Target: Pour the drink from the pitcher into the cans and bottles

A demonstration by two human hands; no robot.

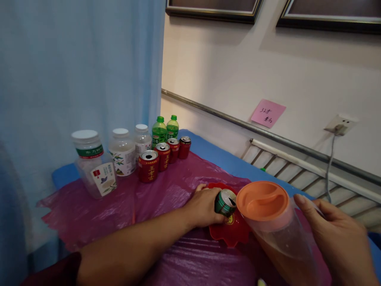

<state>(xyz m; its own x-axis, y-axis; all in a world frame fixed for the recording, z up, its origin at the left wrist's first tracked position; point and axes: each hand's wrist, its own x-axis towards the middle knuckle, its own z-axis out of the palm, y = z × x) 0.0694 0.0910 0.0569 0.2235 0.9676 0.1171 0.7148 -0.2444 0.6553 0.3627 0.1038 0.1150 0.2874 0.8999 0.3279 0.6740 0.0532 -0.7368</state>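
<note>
In the head view, the left hand (205,207) reaches in from the lower left to just below the centre of the frame, its fingers and thumb closed around the green can (224,206). The can is tilted, its opened top turned toward the right, over the red dish (233,235) with a scalloped edge. At the lower right, the right hand (339,234) grips the jug (282,242) at its handle side, thumb on top; how the fingers wrap the handle is partly hidden. The jug is clear, with an orange lid (262,200) and liquid inside, and leans to the left; the lid's edge is right by the can's top, and whether they touch I cannot tell. A purple sheet (178,260) lies under the dish, over a blue surface (208,153). Left of centre, four red cans (148,167) stand in a slanting row, their tops opened where they show. Behind them are two green bottles (159,133), and to their left three clear jars (97,171) with white lids. A blue curtain (80,63) fills the upper left. At the right, a pink note (268,113) sits above a rail (220,115), with a plug in the socket (341,124) and white bars (285,163) below.
</note>
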